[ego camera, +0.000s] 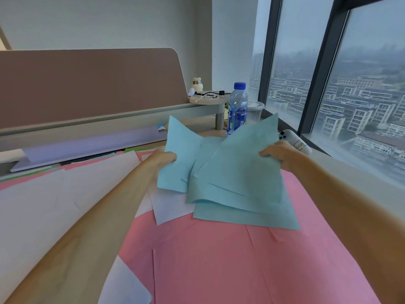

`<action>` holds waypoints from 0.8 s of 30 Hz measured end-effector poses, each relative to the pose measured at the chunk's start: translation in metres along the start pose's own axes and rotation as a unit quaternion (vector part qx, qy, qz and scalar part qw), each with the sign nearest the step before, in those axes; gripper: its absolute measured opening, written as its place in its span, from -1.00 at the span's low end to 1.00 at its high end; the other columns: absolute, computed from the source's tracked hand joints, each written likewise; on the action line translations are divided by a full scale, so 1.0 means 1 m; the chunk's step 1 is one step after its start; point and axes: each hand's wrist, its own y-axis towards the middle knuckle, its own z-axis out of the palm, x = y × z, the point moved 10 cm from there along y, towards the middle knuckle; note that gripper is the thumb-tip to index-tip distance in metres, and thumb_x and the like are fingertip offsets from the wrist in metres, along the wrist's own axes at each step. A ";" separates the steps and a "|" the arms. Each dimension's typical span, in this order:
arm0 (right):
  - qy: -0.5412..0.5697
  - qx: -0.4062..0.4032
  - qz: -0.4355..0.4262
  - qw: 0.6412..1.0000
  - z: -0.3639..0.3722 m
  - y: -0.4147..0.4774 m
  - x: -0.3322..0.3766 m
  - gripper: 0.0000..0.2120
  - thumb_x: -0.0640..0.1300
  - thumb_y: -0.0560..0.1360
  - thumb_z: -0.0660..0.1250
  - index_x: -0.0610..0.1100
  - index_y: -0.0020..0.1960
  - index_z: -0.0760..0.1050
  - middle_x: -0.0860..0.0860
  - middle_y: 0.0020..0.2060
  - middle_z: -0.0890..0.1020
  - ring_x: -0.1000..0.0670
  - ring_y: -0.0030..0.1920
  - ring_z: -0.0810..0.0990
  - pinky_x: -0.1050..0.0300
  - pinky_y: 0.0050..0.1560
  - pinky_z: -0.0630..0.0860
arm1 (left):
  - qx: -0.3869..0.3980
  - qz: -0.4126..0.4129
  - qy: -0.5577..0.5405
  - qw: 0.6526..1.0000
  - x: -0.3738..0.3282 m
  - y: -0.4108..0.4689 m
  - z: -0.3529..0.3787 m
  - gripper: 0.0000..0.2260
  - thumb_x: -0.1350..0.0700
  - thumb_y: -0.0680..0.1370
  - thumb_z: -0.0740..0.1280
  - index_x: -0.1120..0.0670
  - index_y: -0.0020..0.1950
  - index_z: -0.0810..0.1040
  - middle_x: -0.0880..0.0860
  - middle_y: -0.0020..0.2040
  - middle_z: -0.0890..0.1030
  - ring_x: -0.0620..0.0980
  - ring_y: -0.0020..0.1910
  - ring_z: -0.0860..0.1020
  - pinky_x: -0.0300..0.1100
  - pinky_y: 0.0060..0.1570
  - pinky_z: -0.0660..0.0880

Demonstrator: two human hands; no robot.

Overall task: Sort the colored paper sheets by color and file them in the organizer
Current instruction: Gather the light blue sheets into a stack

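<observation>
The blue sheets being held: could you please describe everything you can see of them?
The blue sheets are several thin, matte papers, loosely fanned and misaligned, two corners pointing up. The left hand grips their left edge, the right hand their right edge. They hang over pink sheets and a white sheet.

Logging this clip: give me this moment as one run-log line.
left hand: grips blue sheets, left edge | right hand: grips right edge | pink sheets: lying beneath

left hand (163,157) + right hand (277,153) | grip blue sheets (236,178) | above pink sheets (219,260)
</observation>
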 end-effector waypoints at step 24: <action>-0.085 0.090 0.044 0.991 0.062 0.011 -0.002 -0.49 -0.27 0.32 0.53 -0.31 0.23 0.49 -0.27 0.11 0.61 -0.27 0.06 0.63 -0.33 0.13 0.50 | 0.221 -0.033 -0.022 0.975 0.031 0.009 0.008 -0.57 0.02 0.34 0.56 0.06 0.18 0.61 0.11 0.18 0.63 0.12 0.18 0.60 0.14 0.22 0.48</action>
